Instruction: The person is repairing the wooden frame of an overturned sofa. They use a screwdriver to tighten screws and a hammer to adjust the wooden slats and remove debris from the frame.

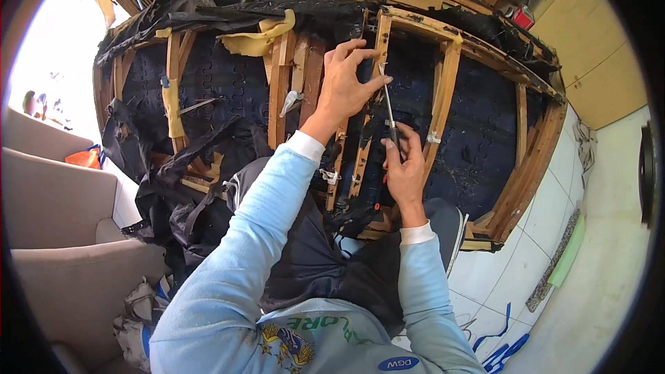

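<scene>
In my right hand [405, 166] I grip a screwdriver [389, 105] by its dark handle, its metal shaft pointing away from me. The tip meets a wooden rail [383, 34] of an upturned sofa frame, beside a scrap of something pale. My left hand [348, 82] is just left of the tip, thumb and forefinger spread around that spot, with nothing visible in its grasp. Dark staple marks and torn black fabric remnants dot the rail. Black fabric [201, 10] hangs loose along the frame's far left edge.
Yellow foam [260, 38] clings to the frame's upper left. Grey upholstered seats [59, 187] stand at the left. Blue straps [506, 353] lie on the white tiled floor [495, 273] at lower right. A red object [523, 17] sits beyond the frame's far right.
</scene>
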